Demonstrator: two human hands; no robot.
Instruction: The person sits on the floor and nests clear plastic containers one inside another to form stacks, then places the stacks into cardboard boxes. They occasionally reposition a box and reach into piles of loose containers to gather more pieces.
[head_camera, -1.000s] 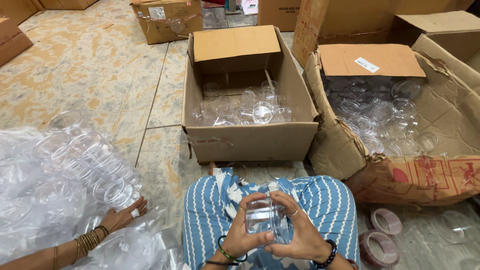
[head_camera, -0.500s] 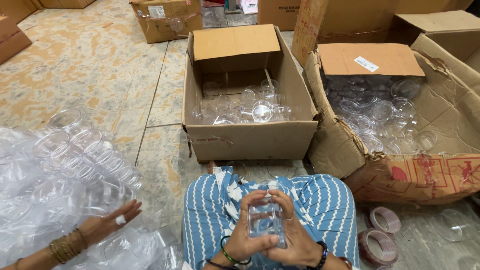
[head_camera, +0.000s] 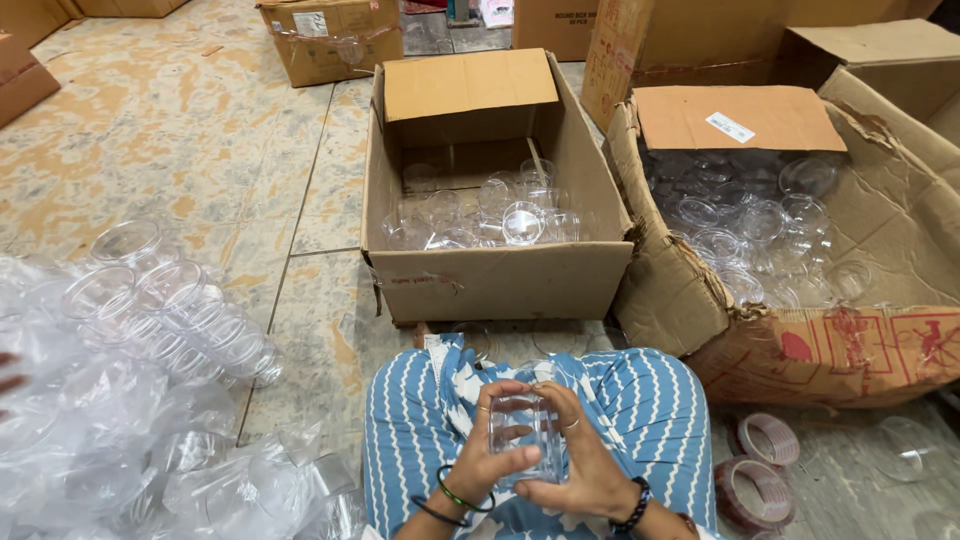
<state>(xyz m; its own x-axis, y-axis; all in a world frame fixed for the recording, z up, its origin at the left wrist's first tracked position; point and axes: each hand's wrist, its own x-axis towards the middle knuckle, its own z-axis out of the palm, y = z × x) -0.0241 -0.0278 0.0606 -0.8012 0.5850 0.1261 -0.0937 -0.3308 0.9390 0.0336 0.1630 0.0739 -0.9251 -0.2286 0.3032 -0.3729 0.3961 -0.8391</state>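
My left hand (head_camera: 487, 452) and my right hand (head_camera: 585, 455) together grip a small clear plastic jar (head_camera: 523, 430) above my lap, which is covered in blue and white striped cloth. Fingers of both hands wrap over the jar's top and sides. Directly ahead stands an open cardboard box (head_camera: 500, 285) holding several clear jars. To its right a torn cardboard box (head_camera: 690, 290) holds many more clear jars and lids.
At the left lies a heap of clear plastic bags with stacked clear jars (head_camera: 170, 320). Another person's fingertips (head_camera: 8, 372) show at the left edge. Rolls of tape (head_camera: 765, 440) lie on the floor at the right. More cardboard boxes (head_camera: 330, 35) stand at the back.
My hands have kept the jar in my lap and turned it slightly. The other person's hand at the left has drawn back almost out of view.
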